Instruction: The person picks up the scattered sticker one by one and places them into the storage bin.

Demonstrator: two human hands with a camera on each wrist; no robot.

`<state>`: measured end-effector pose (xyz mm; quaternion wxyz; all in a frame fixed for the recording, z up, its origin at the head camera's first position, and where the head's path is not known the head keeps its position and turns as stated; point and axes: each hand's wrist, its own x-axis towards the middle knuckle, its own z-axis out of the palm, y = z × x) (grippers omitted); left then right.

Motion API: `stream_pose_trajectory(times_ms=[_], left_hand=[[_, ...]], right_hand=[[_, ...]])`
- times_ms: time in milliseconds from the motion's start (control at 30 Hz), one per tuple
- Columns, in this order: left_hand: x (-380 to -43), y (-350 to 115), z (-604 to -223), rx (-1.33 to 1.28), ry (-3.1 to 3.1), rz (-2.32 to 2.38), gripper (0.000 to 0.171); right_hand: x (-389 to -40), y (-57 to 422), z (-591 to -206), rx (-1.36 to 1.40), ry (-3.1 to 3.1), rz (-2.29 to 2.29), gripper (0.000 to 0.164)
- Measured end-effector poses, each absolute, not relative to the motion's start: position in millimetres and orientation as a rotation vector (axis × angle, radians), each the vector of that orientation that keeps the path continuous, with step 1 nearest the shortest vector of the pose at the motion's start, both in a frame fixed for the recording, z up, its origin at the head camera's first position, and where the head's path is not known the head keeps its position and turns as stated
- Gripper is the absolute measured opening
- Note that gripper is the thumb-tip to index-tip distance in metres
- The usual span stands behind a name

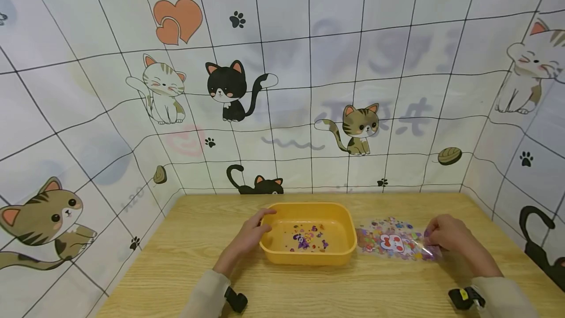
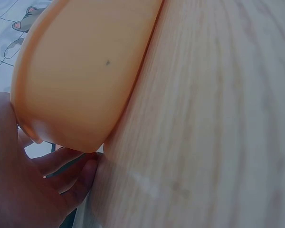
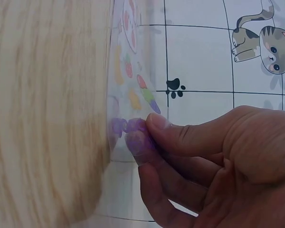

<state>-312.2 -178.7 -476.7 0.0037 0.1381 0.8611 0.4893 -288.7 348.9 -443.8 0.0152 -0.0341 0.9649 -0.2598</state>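
Observation:
A yellow plastic basin (image 1: 309, 258) stands on the table, with a scatter of small purple, red and orange pieces (image 1: 304, 240) on its floor. My left hand (image 1: 251, 232) grips the basin's left side, thumb over the rim; in the left wrist view its fingers (image 2: 78, 183) curl against the outer wall. To the right of the basin lies a clear plastic bag (image 1: 393, 243) printed with a white bunny face and full of colourful bits. My right hand (image 1: 448, 233) pinches the bag's right end between thumb and fingers, where purple pieces (image 3: 133, 126) show through the film.
The wood-grain table (image 1: 176, 259) runs back to a white cloth wall (image 1: 287, 87) printed with cats and grid lines. More of this cloth stands on the left and right sides. A black camera strap sits on each wrist.

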Motion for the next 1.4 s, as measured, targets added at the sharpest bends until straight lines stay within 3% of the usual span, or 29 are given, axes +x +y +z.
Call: stream_pose_trajectory(times_ms=[133,300,533,867,967,1167,1400], left_hand=[[-312.9,-179.0,-476.1,0.43,2.699,1.546,0.046],[-313.9,-178.5,-475.4,0.441,2.7,1.54,0.045],[-314.3,-177.1,-474.8,0.452,2.681,1.538,0.044],[-313.4,-178.4,-476.7,0.437,2.692,1.528,0.044],[-314.2,-178.0,-474.8,0.436,2.694,1.535,0.044],[-314.4,-177.3,-472.4,0.437,2.692,1.546,0.043],[-312.9,-177.8,-474.8,0.433,2.684,1.545,0.044]], right_hand=[[-289.8,350.2,-440.4,-0.145,2.983,-0.822,0.011],[-289.9,351.3,-437.5,-0.105,2.928,-0.875,0.016],[-287.2,348.8,-434.4,-0.047,2.974,-0.901,0.047],[-283.6,343.2,-423.3,-0.063,2.93,-1.138,0.07],[-281.9,342.4,-417.6,-0.06,2.915,-1.2,0.062],[-277.1,340.6,-411.2,-0.1,2.992,-1.125,0.023],[-274.6,341.1,-406.9,-0.158,3.027,-1.05,0.025]])
